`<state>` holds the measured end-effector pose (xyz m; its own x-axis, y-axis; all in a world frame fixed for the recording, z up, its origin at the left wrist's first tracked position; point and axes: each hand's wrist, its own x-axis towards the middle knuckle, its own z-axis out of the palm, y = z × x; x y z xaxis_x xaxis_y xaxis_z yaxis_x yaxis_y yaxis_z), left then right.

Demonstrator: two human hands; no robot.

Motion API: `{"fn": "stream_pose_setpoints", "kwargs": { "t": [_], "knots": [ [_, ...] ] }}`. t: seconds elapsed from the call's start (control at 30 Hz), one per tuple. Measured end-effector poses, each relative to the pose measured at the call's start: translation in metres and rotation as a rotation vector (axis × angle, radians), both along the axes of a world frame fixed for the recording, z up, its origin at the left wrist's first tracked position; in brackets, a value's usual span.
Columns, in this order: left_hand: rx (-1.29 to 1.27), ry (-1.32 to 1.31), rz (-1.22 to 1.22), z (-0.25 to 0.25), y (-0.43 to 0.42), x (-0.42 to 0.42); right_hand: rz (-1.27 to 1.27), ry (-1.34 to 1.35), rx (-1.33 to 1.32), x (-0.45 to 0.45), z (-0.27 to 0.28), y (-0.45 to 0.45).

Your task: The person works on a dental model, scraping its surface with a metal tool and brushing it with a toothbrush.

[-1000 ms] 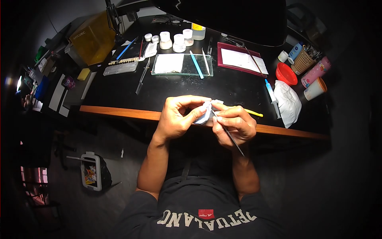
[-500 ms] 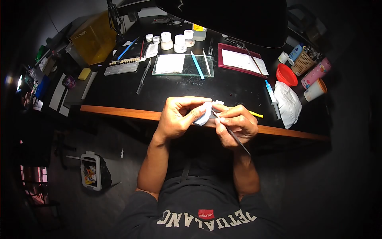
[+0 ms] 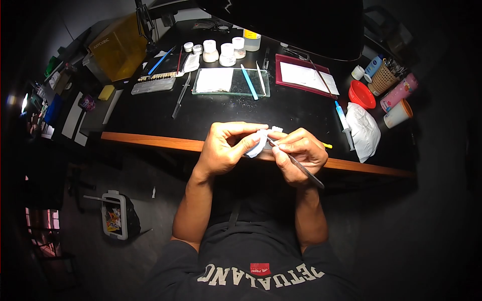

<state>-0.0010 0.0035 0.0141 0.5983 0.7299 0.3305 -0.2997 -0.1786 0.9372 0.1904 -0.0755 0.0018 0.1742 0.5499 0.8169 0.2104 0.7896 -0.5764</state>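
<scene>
Between thumb and fingers, my left hand (image 3: pixel 226 146) pinches a pale bluish-white piece (image 3: pixel 258 145) just over the table's front edge. My right hand (image 3: pixel 301 156) grips a thin dark tool (image 3: pixel 307 173) like a pen, its tip at the right side of that piece. The tool's rear end points down and right. Just beyond the fingertips lies a small white object (image 3: pixel 276 129), too small to name. Part of a yellow stick (image 3: pixel 328 146) shows behind my right hand.
A glass plate (image 3: pixel 226 89) with white paper and a blue tool lies ahead, several white jars (image 3: pixel 227 55) behind it. On the right are a maroon tray (image 3: pixel 279 75), a red bowl (image 3: pixel 361 94), a syringe (image 3: pixel 344 125) and white tissue (image 3: pixel 362 131). A bin (image 3: pixel 105 215) stands lower left.
The dark tool has swung so its rear end sits further right and higher. My right hand has shifted slightly right, covering more of the yellow stick. My left hand has hardly moved.
</scene>
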Motion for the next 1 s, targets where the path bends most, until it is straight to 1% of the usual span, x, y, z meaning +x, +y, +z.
{"fn": "stream_pose_setpoints", "kwargs": {
  "t": [0.27,0.47,0.57,0.67,0.83,1.0],
  "knots": [
    [0.015,0.026,-0.012,0.003,-0.001,-0.001,0.064,0.039,-0.070,0.004,0.001,-0.004],
    [-0.043,-0.025,-0.036,0.002,-0.002,0.000,0.062,0.057,-0.027,0.001,0.002,-0.003],
    [-0.033,-0.064,-0.046,0.000,-0.002,0.002,0.052,0.051,0.012,0.001,0.001,-0.002],
    [-0.097,-0.036,-0.055,0.002,-0.001,-0.001,-0.013,0.020,0.067,-0.004,0.001,-0.002],
    [-0.133,-0.128,-0.061,-0.001,-0.001,0.003,-0.147,-0.139,0.118,-0.005,-0.007,-0.004],
    [-0.159,-0.135,-0.066,0.000,-0.002,0.003,-0.139,-0.208,0.101,-0.004,0.001,-0.008]
  ]
}}
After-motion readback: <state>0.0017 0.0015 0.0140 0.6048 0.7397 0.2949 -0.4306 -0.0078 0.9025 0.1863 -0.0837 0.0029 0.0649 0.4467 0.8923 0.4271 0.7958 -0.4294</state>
